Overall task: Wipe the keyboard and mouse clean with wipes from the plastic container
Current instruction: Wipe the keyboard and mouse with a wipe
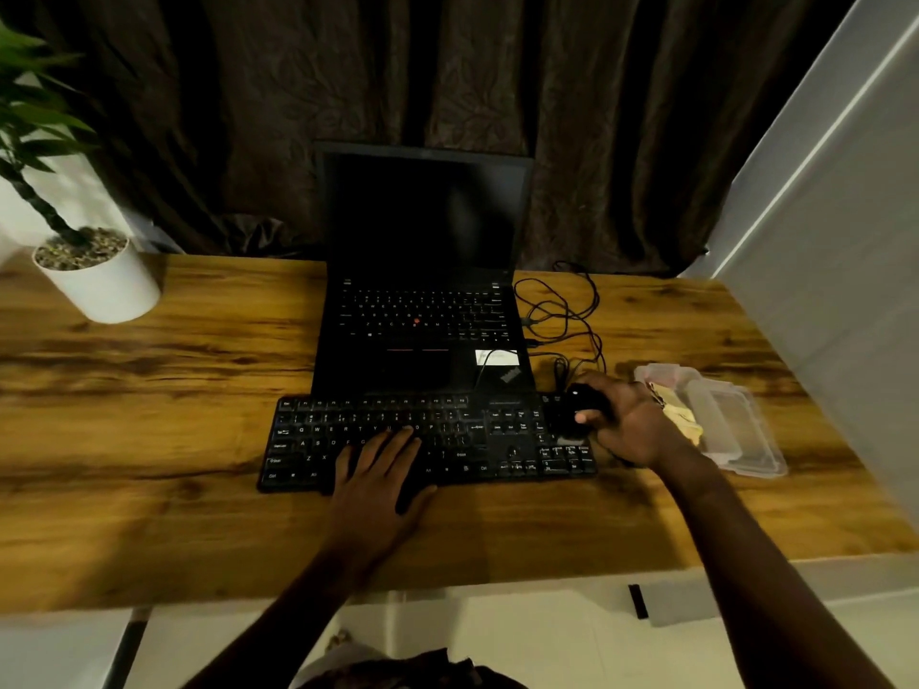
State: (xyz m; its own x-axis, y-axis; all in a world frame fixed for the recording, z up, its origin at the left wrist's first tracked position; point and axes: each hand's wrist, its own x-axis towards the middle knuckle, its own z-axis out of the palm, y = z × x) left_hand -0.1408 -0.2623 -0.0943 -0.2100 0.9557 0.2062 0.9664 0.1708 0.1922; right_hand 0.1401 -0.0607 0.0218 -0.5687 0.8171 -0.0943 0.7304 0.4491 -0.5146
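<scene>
A black keyboard (462, 430) lies across the middle of the wooden desk (164, 390). My left hand (378, 469) rests flat on its lower left keys, fingers spread, holding nothing. My right hand (626, 420) grips a black mouse (582, 407) over the keyboard's right end, above the number pad. A clear plastic container (731, 420) with yellowish wipes inside sits just right of that hand. No wipe shows in either hand.
An open black laptop (422, 300) stands behind the keyboard, with black cables (567, 310) coiled to its right. A white plant pot (99, 281) stands at the desk's back left. A white wall panel (835, 241) borders the right side. Dark curtains hang behind.
</scene>
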